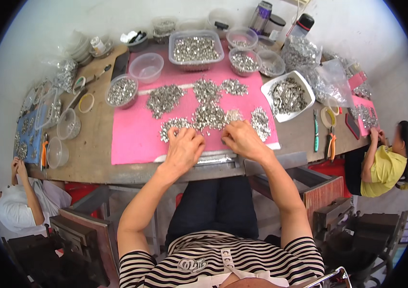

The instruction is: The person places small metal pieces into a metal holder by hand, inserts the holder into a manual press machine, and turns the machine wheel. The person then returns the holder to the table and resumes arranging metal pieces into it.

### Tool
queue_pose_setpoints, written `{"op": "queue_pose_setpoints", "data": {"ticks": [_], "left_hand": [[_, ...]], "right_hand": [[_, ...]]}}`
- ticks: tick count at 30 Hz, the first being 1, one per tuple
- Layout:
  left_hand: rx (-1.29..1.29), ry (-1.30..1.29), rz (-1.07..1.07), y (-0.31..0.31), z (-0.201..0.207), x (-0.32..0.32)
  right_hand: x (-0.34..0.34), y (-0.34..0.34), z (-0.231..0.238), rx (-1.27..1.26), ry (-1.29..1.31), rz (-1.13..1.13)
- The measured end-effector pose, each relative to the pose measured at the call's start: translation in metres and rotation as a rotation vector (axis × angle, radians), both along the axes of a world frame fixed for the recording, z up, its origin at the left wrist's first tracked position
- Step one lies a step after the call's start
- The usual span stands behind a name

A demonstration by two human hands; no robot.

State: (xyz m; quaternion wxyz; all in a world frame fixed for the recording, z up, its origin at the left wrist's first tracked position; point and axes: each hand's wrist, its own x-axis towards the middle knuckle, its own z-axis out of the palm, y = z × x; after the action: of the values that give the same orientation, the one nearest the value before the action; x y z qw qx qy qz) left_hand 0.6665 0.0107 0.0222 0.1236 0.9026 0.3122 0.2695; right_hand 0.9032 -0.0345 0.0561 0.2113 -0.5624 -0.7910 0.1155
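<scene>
Your left hand (183,146) rests palm down on the near edge of the pink mat (134,132), fingers curled onto a small heap of metal parts (174,126) at its 12 o'clock. Your right hand (242,139) lies just beside it, at 3 o'clock from the left, its fingertips bent into the edge of the middle heap (209,116). The hands are close together but not touching; whether either pinches a part, you cannot tell, since the fingers hide it.

More heaps spread across the mat from 11 to 1 o'clock of your hands. A white tray (305,86) of parts sits at 2 o'clock, off the mat's corner. A clear tub (196,50) full of parts stands at 12 o'clock on the far edge, with round bowls (244,61) just to its right. An empty bowl (146,67) sits at 11 o'clock. Pliers (331,144) lie on the table (93,153) at 3 o'clock.

A person (382,163) in yellow works at the right end, another (19,201) in white at the left end.
</scene>
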Motion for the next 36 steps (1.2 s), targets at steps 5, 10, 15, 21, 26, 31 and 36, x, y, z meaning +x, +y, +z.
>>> {"op": "queue_pose_setpoints", "data": {"ticks": [5, 10, 15, 21, 26, 31, 36], "left_hand": [[0.032, -0.022, 0.040, -0.001, 0.001, 0.003], [0.029, -0.015, 0.019, -0.006, 0.000, 0.001], [0.085, 0.012, 0.019, -0.007, -0.003, 0.003], [-0.113, -0.108, 0.004, -0.012, -0.006, 0.007], [-0.270, -0.268, -0.005, -0.038, 0.003, 0.011], [-0.293, -0.380, -0.005, -0.054, -0.001, 0.023], [-0.205, -0.343, 0.002, -0.058, -0.003, 0.032]], "right_hand": [[-0.002, -0.014, -0.022, 0.060, -0.031, 0.032], [-0.001, -0.019, -0.027, 0.083, 0.058, 0.055], [-0.003, -0.018, -0.028, 0.075, 0.080, 0.045], [-0.004, -0.021, -0.023, 0.124, 0.177, 0.035], [-0.006, -0.058, -0.017, 0.069, 0.368, -0.026], [-0.018, -0.069, -0.032, 0.167, 0.465, -0.073], [-0.020, -0.072, -0.029, 0.267, 0.284, -0.064]]}}
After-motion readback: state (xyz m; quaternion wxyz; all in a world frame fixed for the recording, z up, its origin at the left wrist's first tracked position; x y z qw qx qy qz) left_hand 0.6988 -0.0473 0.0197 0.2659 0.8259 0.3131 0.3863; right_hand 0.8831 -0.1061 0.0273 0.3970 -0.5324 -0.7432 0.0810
